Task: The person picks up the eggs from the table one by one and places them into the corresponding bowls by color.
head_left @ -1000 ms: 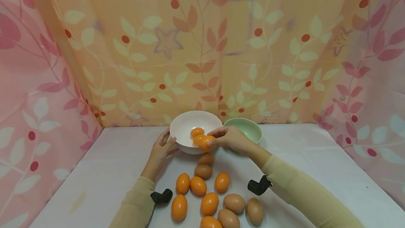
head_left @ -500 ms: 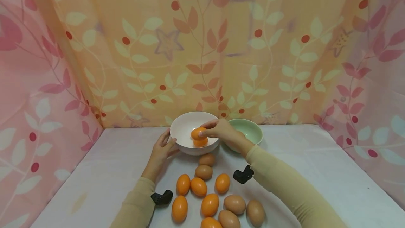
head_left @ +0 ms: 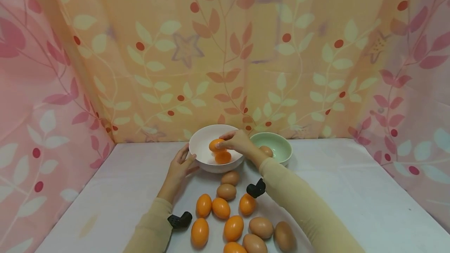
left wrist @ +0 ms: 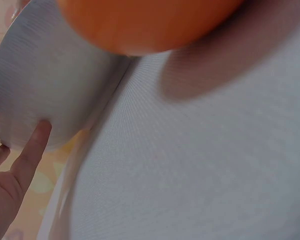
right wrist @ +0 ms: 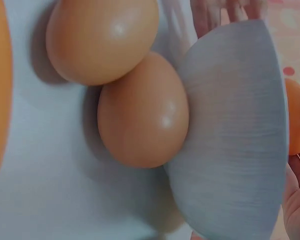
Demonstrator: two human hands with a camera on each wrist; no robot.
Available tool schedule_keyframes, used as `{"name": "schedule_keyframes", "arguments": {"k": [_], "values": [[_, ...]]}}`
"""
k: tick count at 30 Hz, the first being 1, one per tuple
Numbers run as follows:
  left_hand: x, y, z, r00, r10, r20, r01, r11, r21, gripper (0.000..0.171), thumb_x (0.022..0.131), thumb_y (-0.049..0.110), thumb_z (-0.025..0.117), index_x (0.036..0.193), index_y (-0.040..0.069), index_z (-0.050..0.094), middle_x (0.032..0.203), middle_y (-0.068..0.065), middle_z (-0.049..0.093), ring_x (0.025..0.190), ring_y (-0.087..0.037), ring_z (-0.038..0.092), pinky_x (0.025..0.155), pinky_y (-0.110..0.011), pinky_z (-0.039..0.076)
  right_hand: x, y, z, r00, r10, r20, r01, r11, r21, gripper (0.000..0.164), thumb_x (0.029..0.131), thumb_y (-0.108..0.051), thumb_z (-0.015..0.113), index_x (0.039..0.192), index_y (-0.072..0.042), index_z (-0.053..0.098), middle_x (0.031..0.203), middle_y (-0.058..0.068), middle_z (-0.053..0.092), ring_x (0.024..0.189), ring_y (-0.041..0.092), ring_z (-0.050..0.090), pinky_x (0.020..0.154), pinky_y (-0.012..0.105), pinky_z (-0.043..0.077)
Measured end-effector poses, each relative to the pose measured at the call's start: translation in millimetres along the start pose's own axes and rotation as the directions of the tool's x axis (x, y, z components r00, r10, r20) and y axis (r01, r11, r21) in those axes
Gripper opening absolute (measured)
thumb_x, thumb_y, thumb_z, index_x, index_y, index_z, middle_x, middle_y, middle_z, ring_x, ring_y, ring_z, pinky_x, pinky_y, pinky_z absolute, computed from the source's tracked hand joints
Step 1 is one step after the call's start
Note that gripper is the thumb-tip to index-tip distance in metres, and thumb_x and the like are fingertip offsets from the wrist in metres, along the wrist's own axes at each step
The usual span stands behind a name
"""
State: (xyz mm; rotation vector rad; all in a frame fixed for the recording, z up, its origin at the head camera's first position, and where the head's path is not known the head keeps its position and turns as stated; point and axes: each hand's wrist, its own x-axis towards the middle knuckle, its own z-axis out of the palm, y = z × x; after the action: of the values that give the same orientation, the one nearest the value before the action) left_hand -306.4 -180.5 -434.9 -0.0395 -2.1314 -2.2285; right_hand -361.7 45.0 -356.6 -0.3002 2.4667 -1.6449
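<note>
My right hand (head_left: 236, 143) pinches an orange egg (head_left: 214, 145) between thumb and fingers, inside the large white bowl (head_left: 202, 136). Under it lies another orange egg (head_left: 223, 157) in the bowl. My left hand (head_left: 179, 166) rests against the bowl's left outer wall, thumb near the rim; in the left wrist view its extended thumb (left wrist: 35, 142) touches that wall. Two brown eggs, the far one (head_left: 230, 177) and the near one (head_left: 226, 192), lie in front of the bowl. The right wrist view shows the bowl's outside (right wrist: 230, 125) with a brown egg (right wrist: 144, 110) right beside it.
A light green bowl (head_left: 281, 145) stands to the right of the white one, holding a brown egg (head_left: 266, 151). Several orange eggs (head_left: 233, 228) and brown eggs (head_left: 261, 227) lie on the white cloth (head_left: 351, 190) at the front. Patterned curtains (head_left: 225, 50) stand around the table.
My right hand has moved left, carrying the pinched orange egg from the white bowl's front right rim further inside. The brown egg in the green bowl has come into view.
</note>
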Motion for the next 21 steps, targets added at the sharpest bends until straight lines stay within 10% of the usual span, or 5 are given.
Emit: {"name": "schedule_keyframes", "arguments": {"k": [21], "values": [[-0.8, 1.5, 0.2, 1.0, 0.005, 0.006, -0.005, 1.0, 0.002, 0.062, 0.103, 0.016, 0.055, 0.158, 0.01, 0.026, 0.166, -0.01, 0.022, 0.143, -0.036, 0.041, 0.101, -0.052, 0.053, 23.5, 11.0, 12.4, 0.994, -0.04, -0.101, 0.015, 0.971, -0.237, 0.039, 0.076, -0.03, 0.087, 0.108, -0.011, 0.078, 0.103, 0.004, 0.078, 0.097, 0.019, 0.068, 0.091, 0.03, 0.055]]}}
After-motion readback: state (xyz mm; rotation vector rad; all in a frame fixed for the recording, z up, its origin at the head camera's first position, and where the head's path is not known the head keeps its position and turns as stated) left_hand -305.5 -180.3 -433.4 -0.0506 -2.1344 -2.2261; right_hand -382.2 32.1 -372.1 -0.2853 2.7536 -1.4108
